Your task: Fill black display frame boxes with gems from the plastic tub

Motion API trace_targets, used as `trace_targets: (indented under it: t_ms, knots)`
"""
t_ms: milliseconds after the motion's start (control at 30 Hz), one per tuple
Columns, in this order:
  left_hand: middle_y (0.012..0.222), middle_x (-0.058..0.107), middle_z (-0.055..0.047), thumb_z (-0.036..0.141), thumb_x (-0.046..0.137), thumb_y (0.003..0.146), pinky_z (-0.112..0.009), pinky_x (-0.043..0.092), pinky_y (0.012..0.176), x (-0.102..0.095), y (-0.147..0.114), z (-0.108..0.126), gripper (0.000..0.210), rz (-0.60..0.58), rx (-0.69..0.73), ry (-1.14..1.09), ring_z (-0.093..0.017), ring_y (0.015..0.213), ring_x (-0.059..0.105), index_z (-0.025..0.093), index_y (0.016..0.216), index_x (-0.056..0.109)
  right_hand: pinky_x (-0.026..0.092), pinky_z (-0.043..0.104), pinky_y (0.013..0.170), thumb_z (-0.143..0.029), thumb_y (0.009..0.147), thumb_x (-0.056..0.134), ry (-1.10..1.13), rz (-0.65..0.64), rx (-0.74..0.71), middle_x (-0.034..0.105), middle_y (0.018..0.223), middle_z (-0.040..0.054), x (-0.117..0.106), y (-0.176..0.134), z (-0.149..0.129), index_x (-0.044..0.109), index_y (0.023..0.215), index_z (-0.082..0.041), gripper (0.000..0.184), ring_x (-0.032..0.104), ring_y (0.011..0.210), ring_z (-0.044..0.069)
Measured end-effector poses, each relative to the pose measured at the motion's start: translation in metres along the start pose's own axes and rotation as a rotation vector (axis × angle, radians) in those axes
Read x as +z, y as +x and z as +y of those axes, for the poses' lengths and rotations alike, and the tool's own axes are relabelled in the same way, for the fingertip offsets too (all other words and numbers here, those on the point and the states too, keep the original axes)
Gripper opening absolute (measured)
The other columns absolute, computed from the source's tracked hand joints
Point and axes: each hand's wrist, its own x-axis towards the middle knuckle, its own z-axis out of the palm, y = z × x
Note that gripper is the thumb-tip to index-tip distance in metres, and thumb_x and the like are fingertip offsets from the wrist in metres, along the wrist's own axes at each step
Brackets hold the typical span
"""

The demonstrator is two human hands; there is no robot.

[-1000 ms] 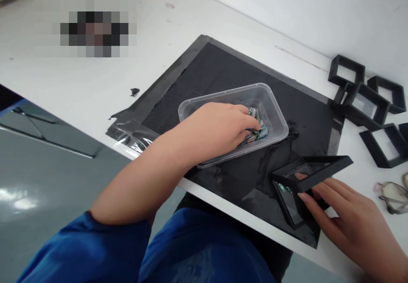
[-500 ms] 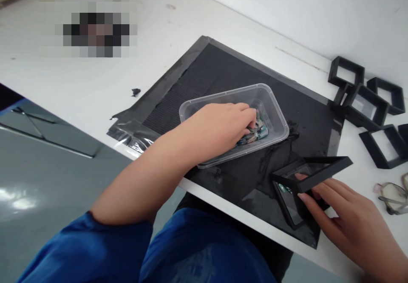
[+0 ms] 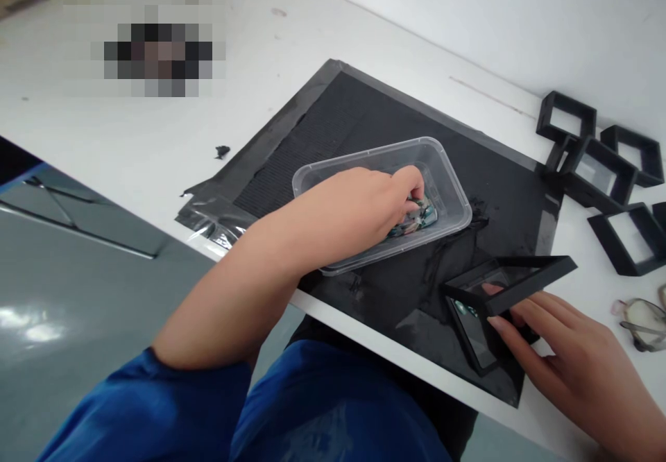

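My left hand (image 3: 385, 198) reaches into a clear plastic container (image 3: 455, 184), its fingers curled in a pinch. What lies between the fingertips is hidden. Beneath them is a heap of small shiny flat pieces (image 3: 425, 214) in teal, brown and grey. My right hand (image 3: 565, 334) grips a black box frame (image 3: 531, 285) with a see-through panel, tilted up at the near right of a black mat (image 3: 385, 112). Within the frame, a few pale green pieces (image 3: 460, 307) show at the left side.
Several similar black frames (image 3: 598, 170) are grouped at the right by the wall. Eyeglasses (image 3: 642, 323) lie at the right edge. Crinkled clear tape (image 3: 213, 229) covers the mat's left corner, near a black scrap (image 3: 223, 151) on the white table (image 3: 156, 136).
My left hand's fingers have curled in more and lifted slightly above the pieces in the container. The right hand and the frame stay where they were.
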Motion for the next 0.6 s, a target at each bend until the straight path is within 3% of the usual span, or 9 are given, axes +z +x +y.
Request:
trace_targets:
  t_ms: [333,600]
  knots:
    - [0.099,0.075,-0.004,0.032,0.039,0.108,-0.033,0.045,0.08,-0.0044,0.0005,0.0041,0.02,0.127,0.076,-0.008,-0.022,0.092,0.068,0.022,0.12,0.053,0.053,0.026,0.053,-0.038,0.105,0.055,0.067,-0.021,0.059,0.071,0.085,0.0033,0.0008,-0.0024,0.0022,0.069,0.113,-0.025,0.021,0.07,0.071,0.017]
    - [0.098,0.073,-0.003,0.03,0.036,0.109,-0.029,0.045,0.068,-0.0012,-0.0024,0.0023,0.018,0.078,0.049,-0.215,-0.017,0.084,0.069,0.022,0.119,0.049,0.054,0.025,0.051,-0.036,0.106,0.054,0.066,-0.004,0.038,0.072,0.087,0.003,0.0009,-0.0008,0.0039,0.067,0.111,-0.025,0.018,0.07,0.067,0.016]
